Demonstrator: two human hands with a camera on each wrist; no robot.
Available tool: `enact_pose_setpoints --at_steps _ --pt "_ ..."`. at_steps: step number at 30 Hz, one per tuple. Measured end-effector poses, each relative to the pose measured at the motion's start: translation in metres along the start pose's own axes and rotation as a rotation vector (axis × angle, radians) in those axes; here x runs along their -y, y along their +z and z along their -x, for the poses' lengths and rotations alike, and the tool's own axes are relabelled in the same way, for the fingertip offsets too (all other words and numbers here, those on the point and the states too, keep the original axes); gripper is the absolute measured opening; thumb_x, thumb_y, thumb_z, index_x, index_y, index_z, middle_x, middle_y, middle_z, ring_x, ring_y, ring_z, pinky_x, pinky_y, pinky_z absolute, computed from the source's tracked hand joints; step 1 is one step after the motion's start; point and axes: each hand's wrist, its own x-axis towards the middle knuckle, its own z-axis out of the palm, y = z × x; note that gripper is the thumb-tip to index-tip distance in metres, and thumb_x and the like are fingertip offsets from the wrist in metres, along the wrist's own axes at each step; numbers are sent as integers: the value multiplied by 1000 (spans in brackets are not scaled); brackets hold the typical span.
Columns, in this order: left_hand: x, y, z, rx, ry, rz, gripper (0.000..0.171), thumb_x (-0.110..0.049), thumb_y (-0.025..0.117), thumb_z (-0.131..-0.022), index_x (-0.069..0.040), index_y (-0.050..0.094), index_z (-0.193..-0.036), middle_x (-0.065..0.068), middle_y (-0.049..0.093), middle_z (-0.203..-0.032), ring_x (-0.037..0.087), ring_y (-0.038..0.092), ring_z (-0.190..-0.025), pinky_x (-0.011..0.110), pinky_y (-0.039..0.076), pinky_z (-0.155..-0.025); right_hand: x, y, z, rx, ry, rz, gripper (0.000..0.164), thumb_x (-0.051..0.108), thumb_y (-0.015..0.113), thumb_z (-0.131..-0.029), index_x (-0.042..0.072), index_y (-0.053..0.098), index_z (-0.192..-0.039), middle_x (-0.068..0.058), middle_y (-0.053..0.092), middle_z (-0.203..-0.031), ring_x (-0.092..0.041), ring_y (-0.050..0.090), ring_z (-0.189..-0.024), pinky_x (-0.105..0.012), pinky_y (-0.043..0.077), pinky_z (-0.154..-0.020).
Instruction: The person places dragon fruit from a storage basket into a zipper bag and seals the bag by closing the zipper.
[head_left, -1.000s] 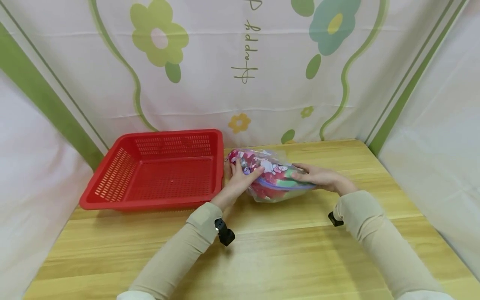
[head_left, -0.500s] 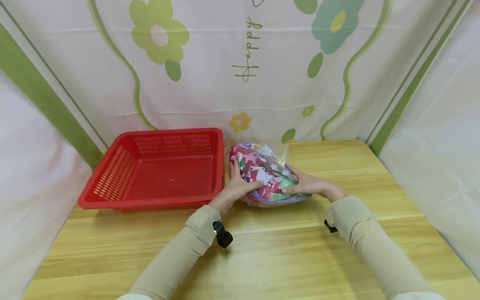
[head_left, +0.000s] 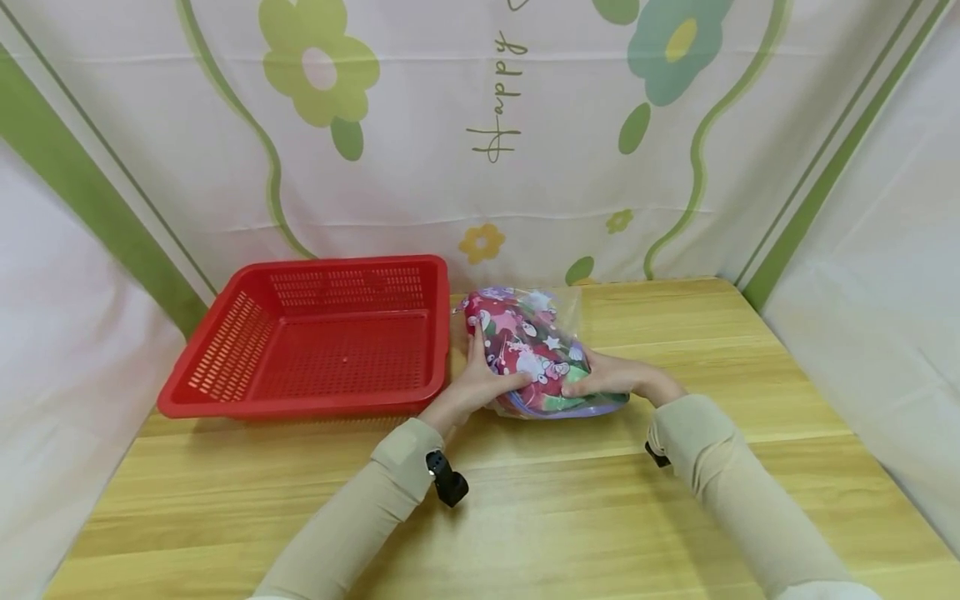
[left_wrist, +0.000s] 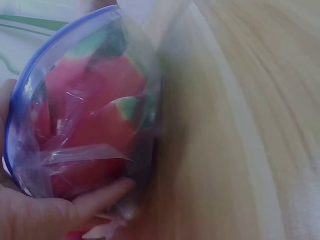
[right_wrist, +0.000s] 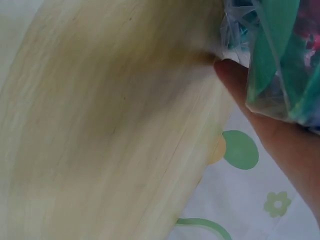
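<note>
A plump plastic zip bag (head_left: 525,337) lies on the table just right of the basket. Its upper face carries cartoon figures and stars, and a blue-purple zip edge runs along the near side. Through its clear side in the left wrist view, red and green contents (left_wrist: 95,120) show; their kind is unclear. My left hand (head_left: 480,379) grips the bag's left side, thumb across the top. Gripping the right end, my right hand (head_left: 611,375) has its thumb on top and its other fingers mostly hidden behind and below.
A red perforated plastic basket (head_left: 337,406) stands on the left of the wooden table (head_left: 570,508), close beside the bag. A white curtain (head_left: 420,167) with printed flowers hangs behind the table, and more fabric borders both sides.
The bag has tipped so its printed face turns upward and its zip edge sits lower and nearer. My right hand has shifted a little left and inward with it; both hands keep hold.
</note>
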Motion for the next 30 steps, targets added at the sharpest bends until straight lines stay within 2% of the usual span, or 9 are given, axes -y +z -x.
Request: enact_pose_setpoints --at_steps 5,10,16,22,25,30 --pt "5 0 -2 28 34 43 114 -29 77 -78 -36 -10 -152 5 6 -160 29 21 -143 50 27 -116 2 3 -1 54 -86 -31 119 40 76 -79 10 -13 -152 -19 0 -160 -37 13 -145 -58 14 -118" --pt "7 -1 -2 58 31 60 111 -29 76 -79 -38 -7 -152 5 12 -158 28 28 -141 49 30 -115 5 4 1 70 -98 -30 115 35 78 -78 11 -5 -153 -16 11 -158 -33 21 -142 -55 18 -118" --pt "8 0 -5 63 46 53 109 -30 76 -79 -40 -5 -152 3 9 -160 28 26 -141 50 29 -116 7 6 4 21 -91 -12 107 35 77 -79 12 3 -153 -15 27 -153 -29 33 -136 -53 24 -116" --pt "7 6 -9 74 88 59 107 -29 76 -79 -39 -2 -152 3 6 -161 29 26 -142 49 29 -116 3 4 9 -46 -84 -5 105 35 77 -79 11 6 -153 -16 33 -151 -30 37 -134 -53 28 -114" --pt "6 11 -12 81 111 62 107 -30 76 -79 -37 -1 -152 3 9 -160 28 27 -142 48 30 -115 -1 1 13 -91 -58 17 106 37 77 -78 9 8 -153 -17 35 -149 -32 40 -133 -54 30 -112" --pt "3 21 -19 87 165 68 105 -29 77 -79 -43 1 -151 0 15 -158 25 27 -142 48 32 -115 -7 -7 19 -146 -35 54 106 38 77 -78 5 10 -153 -21 37 -148 -35 40 -132 -56 30 -112"
